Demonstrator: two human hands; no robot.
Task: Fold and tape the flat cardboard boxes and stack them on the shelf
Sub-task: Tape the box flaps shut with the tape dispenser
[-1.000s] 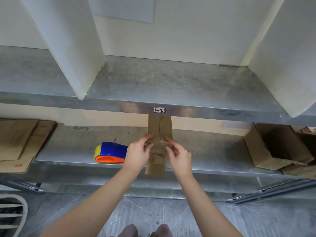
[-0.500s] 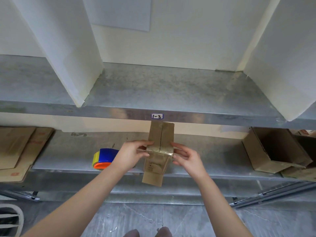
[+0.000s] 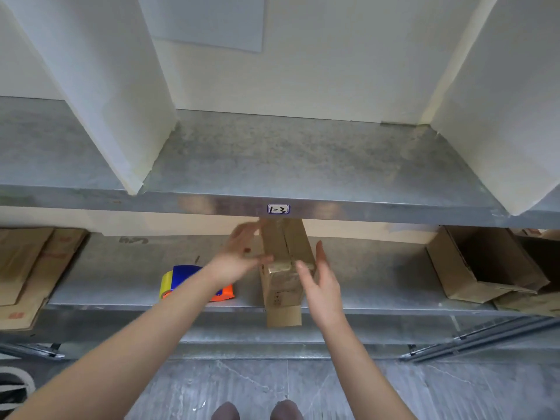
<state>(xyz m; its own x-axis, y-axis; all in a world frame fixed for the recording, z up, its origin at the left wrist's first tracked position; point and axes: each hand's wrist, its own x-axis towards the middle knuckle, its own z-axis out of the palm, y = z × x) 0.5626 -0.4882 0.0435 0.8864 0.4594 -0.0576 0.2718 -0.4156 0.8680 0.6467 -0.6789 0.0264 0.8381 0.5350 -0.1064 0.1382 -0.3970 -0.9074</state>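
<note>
Faced a white wall (image 3: 333, 71), with white dividers (image 3: 106, 86) on the metal upper shelf (image 3: 303, 159) and a label (image 3: 278, 209) marked 1-3 on its lip. Bracketed a small taped cardboard box (image 3: 283, 289) at the front edge of the lower shelf (image 3: 378, 268), near end jutting past it: left hand (image 3: 239, 256) flat along its left side, fingers straight, blurred; right hand (image 3: 322, 283) spread beside its right side, thumb on the taped edge. Saw a tape dispenser (image 3: 181, 278) just left, flat cardboard (image 3: 27, 268) far left, an open box (image 3: 485, 265) far right.

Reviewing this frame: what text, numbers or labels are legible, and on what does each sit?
"1-3": handwritten label on the front edge of the upper shelf.
Red print on the flat cardboard: too blurred.
Dark print on the small box: too small.
</note>
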